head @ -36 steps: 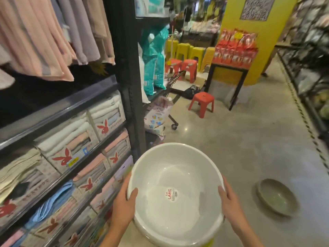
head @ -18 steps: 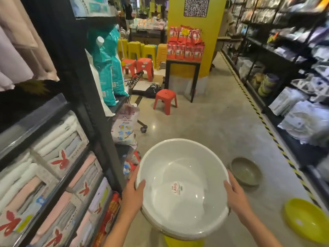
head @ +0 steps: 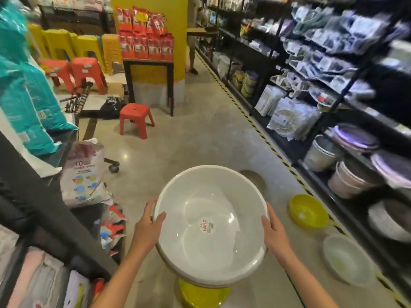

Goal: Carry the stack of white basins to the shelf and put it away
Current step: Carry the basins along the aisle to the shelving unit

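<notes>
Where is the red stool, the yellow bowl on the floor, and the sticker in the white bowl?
red stool (head: 135, 110), head view, seat top
yellow bowl (head: 308, 210), head view, inside
sticker (head: 206, 224), head view, middle

olive basin half hidden behind white stack; right shelf goods blurred, unreadable.

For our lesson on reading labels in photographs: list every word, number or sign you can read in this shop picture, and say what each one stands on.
"LAHG": red letters on the round sticker inside the top white basin.
"10": top of the white diaper pack; smaller print below is blurred.
Red snack bags: print too blurred to read.
Teal packs: labels unreadable.
Yellow basin: sticker too small to read.
</notes>
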{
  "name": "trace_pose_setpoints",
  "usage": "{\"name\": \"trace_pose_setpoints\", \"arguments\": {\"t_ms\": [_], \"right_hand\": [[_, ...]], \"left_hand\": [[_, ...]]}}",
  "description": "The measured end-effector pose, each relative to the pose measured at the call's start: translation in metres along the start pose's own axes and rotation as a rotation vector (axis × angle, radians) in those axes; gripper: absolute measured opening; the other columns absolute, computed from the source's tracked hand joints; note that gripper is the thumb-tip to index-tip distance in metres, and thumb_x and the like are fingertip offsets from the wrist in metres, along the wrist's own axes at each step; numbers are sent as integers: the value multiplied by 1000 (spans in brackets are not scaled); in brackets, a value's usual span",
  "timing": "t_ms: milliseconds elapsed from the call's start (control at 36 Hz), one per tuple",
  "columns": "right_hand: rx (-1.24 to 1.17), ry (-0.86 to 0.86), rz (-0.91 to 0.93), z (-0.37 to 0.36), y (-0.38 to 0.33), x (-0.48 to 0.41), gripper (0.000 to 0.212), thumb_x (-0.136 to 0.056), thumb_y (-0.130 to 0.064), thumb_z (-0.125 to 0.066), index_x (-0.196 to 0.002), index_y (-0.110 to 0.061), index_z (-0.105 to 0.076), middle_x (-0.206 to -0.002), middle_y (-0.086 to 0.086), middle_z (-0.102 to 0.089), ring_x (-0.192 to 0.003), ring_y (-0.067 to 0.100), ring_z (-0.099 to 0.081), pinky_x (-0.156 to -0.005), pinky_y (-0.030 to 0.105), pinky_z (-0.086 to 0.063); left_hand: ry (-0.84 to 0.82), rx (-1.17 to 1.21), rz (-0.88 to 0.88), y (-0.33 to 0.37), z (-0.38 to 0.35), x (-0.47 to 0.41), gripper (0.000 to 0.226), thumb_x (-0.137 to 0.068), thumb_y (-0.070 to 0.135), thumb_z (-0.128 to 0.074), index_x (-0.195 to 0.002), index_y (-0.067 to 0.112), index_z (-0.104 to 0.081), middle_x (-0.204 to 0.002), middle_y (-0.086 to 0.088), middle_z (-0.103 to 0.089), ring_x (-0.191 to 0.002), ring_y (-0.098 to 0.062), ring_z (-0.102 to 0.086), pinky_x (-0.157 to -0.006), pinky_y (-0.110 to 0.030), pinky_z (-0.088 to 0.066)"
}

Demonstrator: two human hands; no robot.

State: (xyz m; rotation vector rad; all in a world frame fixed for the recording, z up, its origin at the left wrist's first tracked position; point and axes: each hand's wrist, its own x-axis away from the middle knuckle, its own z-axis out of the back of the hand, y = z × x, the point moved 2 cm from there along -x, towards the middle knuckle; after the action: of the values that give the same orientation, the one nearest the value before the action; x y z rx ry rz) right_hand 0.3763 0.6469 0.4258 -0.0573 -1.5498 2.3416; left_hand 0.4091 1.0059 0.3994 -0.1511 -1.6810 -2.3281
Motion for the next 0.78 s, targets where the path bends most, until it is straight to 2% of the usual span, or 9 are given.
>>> {"name": "trace_pose_setpoints", "arguments": {"t_ms": [111, 167, 278, 333, 500, 611, 639, 722, 778], "right_hand": [[-3, 79, -32, 12, -1, -3, 46, -106, -14, -44, -135, -50, -45, -132, -32, -54, -113, -21, -53, -89, 0, -38], [6, 90, -32, 16, 6, -8, 45, -107, -13, -44, -135, -48, -42, -127, -37, -48, -109, -21, -50, -82, -7, -33], [42, 75, -96, 16, 44, -27, 48, -107, -23, -44, -151, -41, -44, -145, -23, -53, -133, 3, -49, -107, 27, -41], [59, 57, -130, 13, 68, -38, 51, -107, -21, -43, -155, -37, -39, -151, -15, -52, -139, 9, -48, -115, 37, -40], [105, 9, -263, -5, 134, -66, 51, -108, -28, -42, -157, -37, -31, -134, -14, -53, -114, 11, -54, -92, 29, -42], [121, -35, -359, -21, 197, -83, 54, -106, -29, -47, -156, -41, -31, -142, -7, -57, -120, 20, -61, -98, 47, -56], [116, -51, -376, -25, 212, -86, 55, -105, -27, -48, -155, -42, -31, -144, -6, -56, -123, 23, -60, -100, 51, -55], [80, -66, -439, -36, 246, -96, 60, -103, -16, -50, -155, -40, -32, -139, -5, -56, -121, 25, -60, -101, 52, -54], [62, -70, -495, -43, 263, -103, 61, -103, -13, -51, -153, -41, -33, -132, -4, -60, -115, 26, -63, -97, 52, -56]], "left_hand": [[-51, -55, -34, 8, -27, -23, 57, -96, 29, -59, -147, 41, -35, -122, 9, -54, -100, -22, -61, -83, -37, -51], [-63, -101, -36, 7, -39, -32, 58, -96, 29, -59, -147, 41, -34, -122, 9, -53, -100, -24, -60, -85, -39, -51], [-102, -187, -65, 1, -61, -47, 63, -96, 33, -59, -149, 45, -27, -127, 16, -47, -108, -23, -57, -95, -43, -49], [-123, -214, -67, -4, -73, -53, 64, -96, 33, -59, -145, 52, -22, -130, 18, -45, -108, -20, -55, -98, -45, -49], [-185, -268, -56, -48, -109, -76, 62, -96, 31, -59, -143, 53, -24, -134, 25, -49, -112, -12, -58, -93, -33, -50], [-219, -276, -43, -79, -137, -90, 58, -92, 46, -54, -140, 61, -26, -129, 49, -42, -114, 11, -55, -93, -16, -47], [-225, -271, -38, -87, -144, -93, 58, -91, 49, -52, -142, 59, -27, -133, 44, -45, -116, 10, -55, -93, -17, -47], [-224, -258, -5, -115, -162, -104, 64, -90, 51, -51, -150, 45, -30, -142, 22, -51, -121, -4, -58, -99, -39, -51], [-241, -253, 33, -135, -173, -112, 64, -90, 51, -52, -150, 45, -30, -141, 21, -52, -120, -4, -59, -100, -44, -51]]}}
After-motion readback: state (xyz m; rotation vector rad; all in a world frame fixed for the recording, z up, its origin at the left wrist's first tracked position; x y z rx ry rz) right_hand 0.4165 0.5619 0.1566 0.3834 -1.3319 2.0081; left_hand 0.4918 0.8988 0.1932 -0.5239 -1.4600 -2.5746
